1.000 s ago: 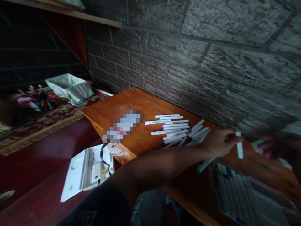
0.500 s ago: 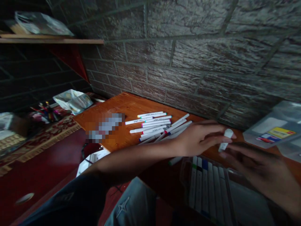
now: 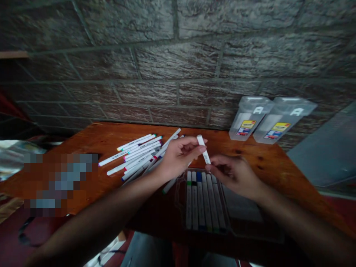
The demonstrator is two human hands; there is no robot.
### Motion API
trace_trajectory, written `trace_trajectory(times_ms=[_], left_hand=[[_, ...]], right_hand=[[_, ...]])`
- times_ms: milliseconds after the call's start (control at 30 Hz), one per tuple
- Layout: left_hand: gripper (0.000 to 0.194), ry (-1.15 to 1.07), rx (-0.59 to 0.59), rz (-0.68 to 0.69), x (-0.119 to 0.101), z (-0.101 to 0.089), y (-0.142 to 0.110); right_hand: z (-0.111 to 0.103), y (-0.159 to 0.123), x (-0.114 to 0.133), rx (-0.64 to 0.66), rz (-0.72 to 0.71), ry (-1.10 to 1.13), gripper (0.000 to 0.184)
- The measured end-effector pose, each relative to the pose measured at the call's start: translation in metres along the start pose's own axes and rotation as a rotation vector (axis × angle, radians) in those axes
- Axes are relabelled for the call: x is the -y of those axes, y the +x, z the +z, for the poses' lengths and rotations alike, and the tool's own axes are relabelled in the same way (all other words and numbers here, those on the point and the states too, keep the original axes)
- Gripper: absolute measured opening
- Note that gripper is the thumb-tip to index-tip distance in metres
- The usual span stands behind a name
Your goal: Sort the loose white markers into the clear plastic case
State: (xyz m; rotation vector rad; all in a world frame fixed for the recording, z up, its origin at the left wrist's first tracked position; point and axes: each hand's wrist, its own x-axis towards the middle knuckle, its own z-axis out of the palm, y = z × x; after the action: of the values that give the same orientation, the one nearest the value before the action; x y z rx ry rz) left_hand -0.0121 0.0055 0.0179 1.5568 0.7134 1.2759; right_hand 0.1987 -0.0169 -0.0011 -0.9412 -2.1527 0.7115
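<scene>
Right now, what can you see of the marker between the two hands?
The marker is white and slim, apparently plastic, with small dark print near its lower end. Held above the table, it tilts, top toward picture left. The left hand pinches its upper part; the right hand's fingertips appear to touch its lower end.

Left hand (image 3: 185, 154): pinches the white marker (image 3: 204, 150) near its upper end, the marker tilted.
Right hand (image 3: 226, 168): fingertips at its lower end.
Loose markers (image 3: 141, 148): piled toward the back edge of the table (image 3: 278, 167), left of centre.
Open case (image 3: 242, 207): near the front edge, marker row (image 3: 205, 202) inside.
Clear containers (image 3: 247, 122): two, near the back right corner.
</scene>
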Motion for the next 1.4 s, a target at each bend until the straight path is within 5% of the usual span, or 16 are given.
trace_trajectory(times_ms=[467,700,933,1400], left_hand=[[0.030,-0.023,0.010,-0.049,0.006,0.003,-0.003],[0.020,0.170,0.025,0.135,-0.001,0.006,-0.014],[0.020,0.474,0.096,0.561,-0.006,0.003,-0.025],[0.027,0.509,0.191,0.595,-0.008,-0.002,-0.027]], right_hand=[[0.002,-0.003,0.003,0.058,0.035,0.126,0.018],[0.001,-0.002,0.002,-0.014,-0.045,0.045,0.015],[-0.004,-0.001,0.004,-0.167,-0.238,-0.140,0.015],[-0.005,-0.002,0.000,-0.185,-0.314,-0.153,0.019]])
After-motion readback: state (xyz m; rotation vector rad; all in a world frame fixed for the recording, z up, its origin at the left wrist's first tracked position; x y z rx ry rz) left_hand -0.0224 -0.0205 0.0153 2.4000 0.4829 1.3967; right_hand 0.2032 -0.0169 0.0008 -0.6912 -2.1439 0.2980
